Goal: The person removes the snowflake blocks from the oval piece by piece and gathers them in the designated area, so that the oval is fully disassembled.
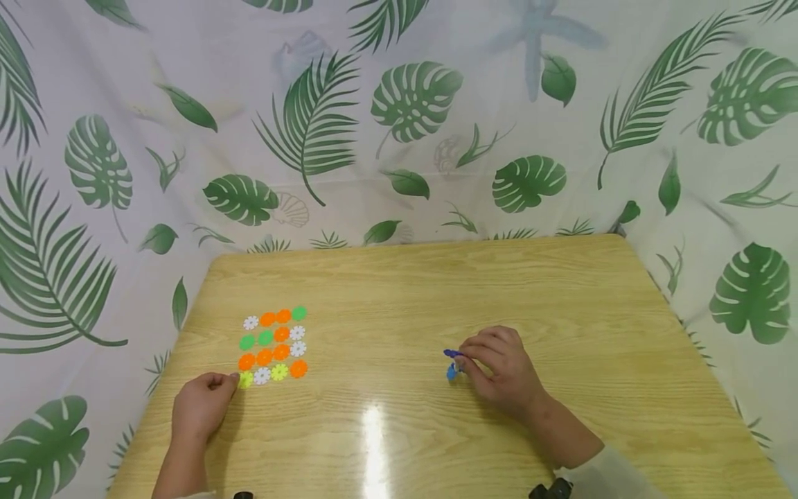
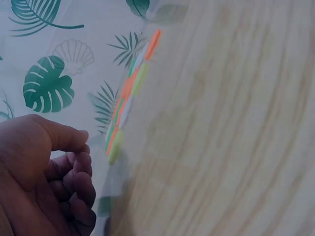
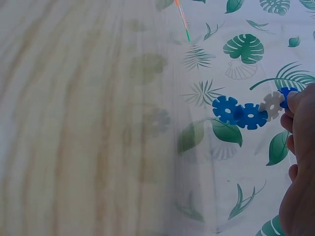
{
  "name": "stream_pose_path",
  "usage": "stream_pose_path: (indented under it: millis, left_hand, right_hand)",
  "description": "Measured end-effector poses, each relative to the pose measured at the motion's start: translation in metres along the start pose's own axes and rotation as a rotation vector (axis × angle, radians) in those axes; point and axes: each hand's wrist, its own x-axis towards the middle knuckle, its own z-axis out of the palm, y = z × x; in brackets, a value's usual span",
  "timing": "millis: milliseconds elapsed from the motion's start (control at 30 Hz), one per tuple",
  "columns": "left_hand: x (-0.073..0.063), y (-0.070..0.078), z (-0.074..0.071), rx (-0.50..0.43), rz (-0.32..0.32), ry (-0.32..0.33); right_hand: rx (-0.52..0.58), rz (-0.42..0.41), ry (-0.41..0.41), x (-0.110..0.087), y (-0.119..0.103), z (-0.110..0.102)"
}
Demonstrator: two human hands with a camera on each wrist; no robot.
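Note:
In the head view, my right hand (image 1: 503, 371) pinches a chain of interlocking snowflake discs (image 1: 451, 373) above the table. The right wrist view shows two blue discs (image 3: 250, 116), a white disc (image 3: 271, 104) and another blue disc (image 3: 286, 94) joined edge to edge, the last between thumb and finger. My left hand (image 1: 202, 402) is at the table's left side, fingers loosely curled, beside the near-left yellow disc (image 1: 246, 380). A small gap separates its fingertips from that disc in the left wrist view, and nothing shows in its grasp.
Flat rows of orange (image 1: 264, 357), green (image 1: 247, 342), white (image 1: 298, 348) and yellow snowflake discs lie at the left of the wooden table (image 1: 386, 298). A leaf-printed cloth (image 1: 436, 152) hangs behind and beside the table.

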Motion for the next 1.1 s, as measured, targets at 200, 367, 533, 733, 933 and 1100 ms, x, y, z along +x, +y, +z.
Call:
stream_pose_path:
  millis: [200,367,533,733,933,1100]
  left_hand:
    - [-0.009,0.019,0.003,-0.088,0.053,0.036]
    - [-0.014,0.037,0.011,-0.14,0.111,0.035]
    - [-0.015,0.051,0.021,-0.183,0.16,0.03]
    - [-0.018,0.073,0.035,-0.235,0.225,-0.035]
    - [-0.022,0.102,0.056,-0.255,0.317,-0.083]
    - [-0.028,0.127,0.074,-0.277,0.349,-0.142]
  right_hand:
    - [-0.003,0.0,-0.003,0.0,-0.001,0.0]
    - [-0.002,0.004,-0.008,0.0,-0.002,0.0]
    - [0.005,0.005,-0.012,0.003,-0.004,0.0]
    - [0.01,-0.002,-0.013,0.006,-0.006,0.001]
    - [0.017,-0.005,-0.011,0.007,-0.006,0.004]
    - [0.025,-0.004,-0.016,0.007,-0.007,0.006]
